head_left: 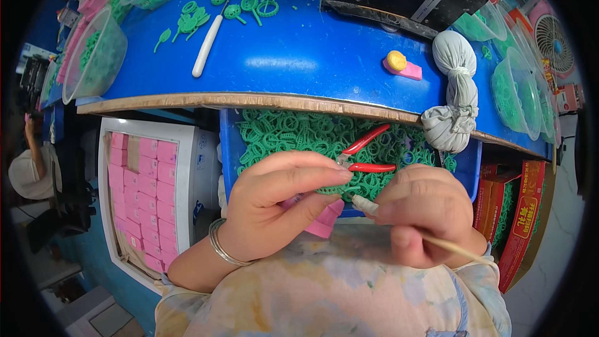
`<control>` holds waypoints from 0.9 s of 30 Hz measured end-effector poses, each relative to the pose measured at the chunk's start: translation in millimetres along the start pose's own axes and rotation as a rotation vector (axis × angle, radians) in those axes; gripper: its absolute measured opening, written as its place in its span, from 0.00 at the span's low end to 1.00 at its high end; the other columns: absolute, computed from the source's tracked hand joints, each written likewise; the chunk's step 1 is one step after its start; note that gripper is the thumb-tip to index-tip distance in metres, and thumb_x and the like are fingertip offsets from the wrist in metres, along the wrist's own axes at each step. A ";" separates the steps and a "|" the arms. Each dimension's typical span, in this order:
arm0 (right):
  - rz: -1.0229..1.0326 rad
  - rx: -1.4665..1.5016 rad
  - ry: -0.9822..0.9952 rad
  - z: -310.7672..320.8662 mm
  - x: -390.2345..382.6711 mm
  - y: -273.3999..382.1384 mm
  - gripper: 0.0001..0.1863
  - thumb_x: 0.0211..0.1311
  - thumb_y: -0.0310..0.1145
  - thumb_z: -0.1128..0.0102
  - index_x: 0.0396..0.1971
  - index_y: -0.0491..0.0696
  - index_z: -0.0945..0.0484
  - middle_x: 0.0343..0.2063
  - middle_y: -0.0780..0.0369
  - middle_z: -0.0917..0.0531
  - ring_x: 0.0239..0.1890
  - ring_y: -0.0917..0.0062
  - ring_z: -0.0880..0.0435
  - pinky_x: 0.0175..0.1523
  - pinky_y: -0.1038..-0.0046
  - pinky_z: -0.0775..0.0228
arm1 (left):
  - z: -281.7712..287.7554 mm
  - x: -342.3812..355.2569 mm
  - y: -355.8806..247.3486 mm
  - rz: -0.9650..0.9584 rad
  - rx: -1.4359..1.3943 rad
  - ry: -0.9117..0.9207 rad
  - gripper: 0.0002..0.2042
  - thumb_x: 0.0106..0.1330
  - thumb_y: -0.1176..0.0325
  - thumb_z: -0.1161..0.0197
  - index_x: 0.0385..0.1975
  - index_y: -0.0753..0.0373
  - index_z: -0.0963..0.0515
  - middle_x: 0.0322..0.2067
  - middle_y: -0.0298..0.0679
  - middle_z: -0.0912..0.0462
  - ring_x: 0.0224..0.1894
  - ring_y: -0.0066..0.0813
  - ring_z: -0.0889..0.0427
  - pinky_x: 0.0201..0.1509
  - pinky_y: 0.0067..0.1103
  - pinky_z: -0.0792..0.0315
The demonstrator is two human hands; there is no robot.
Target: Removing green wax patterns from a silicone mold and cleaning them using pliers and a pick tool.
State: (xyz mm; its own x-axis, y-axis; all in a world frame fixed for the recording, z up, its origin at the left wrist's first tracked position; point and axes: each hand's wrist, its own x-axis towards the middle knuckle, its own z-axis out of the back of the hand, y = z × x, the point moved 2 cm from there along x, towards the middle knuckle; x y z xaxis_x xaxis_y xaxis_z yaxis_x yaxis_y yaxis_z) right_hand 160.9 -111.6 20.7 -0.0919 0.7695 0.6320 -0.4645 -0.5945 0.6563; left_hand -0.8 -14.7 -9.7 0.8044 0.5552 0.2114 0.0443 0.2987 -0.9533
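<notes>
My left hand (277,203), with bangles at the wrist, pinches its thumb and fingers together over the blue bin (228,150). A bit of green shows at its fingertips, but what it holds is mostly hidden. Below these fingertips a pink block (324,219) is partly covered by the hand. Closed around a thin pale stick (455,248), my right hand (430,209) brings the stick's wrapped light tip close to the left fingertips. Red-handled pliers (369,150) lie just beyond both hands on a heap of green ring-shaped pieces (281,131).
On the blue table (268,65) lie a white-handled tool (207,47), loose green pieces (249,3), a yellow-topped pink block (402,65) and a tied grey cloth bundle (455,90). Clear tubs (93,56) stand at both sides. Pink blocks fill a white-framed case (143,193).
</notes>
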 end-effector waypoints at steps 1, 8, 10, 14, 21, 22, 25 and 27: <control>-0.105 0.083 -0.039 0.6 -0.5 0.0 0.07 0.51 0.26 0.43 0.30 0.39 0.25 0.20 0.59 0.23 0.17 0.72 0.25 0.22 0.74 0.33 | 0.0 0.0 0.1 -0.014 0.003 -0.001 0.13 0.51 0.83 0.38 0.38 0.64 0.20 0.39 0.42 0.20 0.42 0.31 0.22 0.44 0.22 0.27; -0.236 0.157 0.055 6.2 9.1 0.0 0.04 0.51 0.24 0.46 0.27 0.40 0.28 0.20 0.58 0.24 0.19 0.68 0.24 0.24 0.74 0.32 | -1.9 0.2 -1.1 0.033 0.022 -0.012 0.14 0.50 0.84 0.39 0.38 0.64 0.20 0.38 0.42 0.20 0.40 0.31 0.22 0.42 0.22 0.28; -0.193 0.077 0.068 4.4 12.7 2.4 0.06 0.46 0.23 0.44 0.26 0.40 0.27 0.20 0.58 0.24 0.20 0.67 0.24 0.23 0.73 0.32 | -2.0 0.8 -3.2 0.038 0.051 -0.009 0.15 0.50 0.84 0.39 0.38 0.64 0.20 0.37 0.41 0.20 0.39 0.31 0.22 0.42 0.22 0.28; -0.092 -0.114 0.123 2.4 12.6 2.1 0.06 0.46 0.28 0.46 0.26 0.43 0.29 0.20 0.57 0.24 0.17 0.70 0.27 0.21 0.73 0.37 | -1.5 2.4 -3.7 0.031 0.119 0.005 0.15 0.50 0.84 0.39 0.38 0.64 0.20 0.36 0.42 0.20 0.37 0.30 0.22 0.39 0.21 0.28; 0.041 -0.352 0.235 9.9 19.9 8.6 0.06 0.40 0.27 0.45 0.23 0.45 0.28 0.19 0.61 0.23 0.13 0.73 0.29 0.17 0.74 0.41 | -2.0 1.7 -2.7 0.033 0.084 -0.014 0.14 0.51 0.83 0.38 0.39 0.64 0.20 0.37 0.42 0.20 0.36 0.28 0.22 0.35 0.18 0.28; 0.034 -0.314 0.208 11.4 20.5 7.7 0.06 0.39 0.27 0.45 0.23 0.45 0.28 0.18 0.61 0.24 0.13 0.74 0.29 0.17 0.74 0.41 | -1.3 1.8 -3.2 0.054 0.065 -0.008 0.14 0.50 0.83 0.38 0.39 0.64 0.20 0.37 0.42 0.20 0.36 0.28 0.22 0.36 0.18 0.28; -0.005 -0.236 0.147 12.2 19.9 6.3 0.07 0.39 0.28 0.45 0.22 0.45 0.28 0.17 0.61 0.24 0.13 0.74 0.29 0.17 0.74 0.41 | -1.4 2.6 -2.3 0.071 0.041 -0.003 0.14 0.50 0.82 0.37 0.39 0.64 0.20 0.38 0.42 0.20 0.37 0.27 0.22 0.36 0.18 0.29; -0.035 -0.192 0.114 13.0 19.4 4.7 0.07 0.39 0.28 0.45 0.22 0.45 0.28 0.17 0.61 0.24 0.13 0.74 0.29 0.17 0.74 0.41 | -1.4 2.6 -2.1 0.068 0.037 -0.007 0.14 0.50 0.82 0.37 0.39 0.64 0.20 0.38 0.42 0.20 0.37 0.27 0.22 0.36 0.18 0.29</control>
State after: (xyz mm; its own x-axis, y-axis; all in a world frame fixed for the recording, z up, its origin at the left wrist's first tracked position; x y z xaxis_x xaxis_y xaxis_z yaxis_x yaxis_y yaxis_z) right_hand 168.4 -102.5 41.4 -0.1664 0.8167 0.5525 -0.6274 -0.5199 0.5797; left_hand 2.0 -15.0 -7.4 0.8009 0.5802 0.1484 -0.0322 0.2892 -0.9567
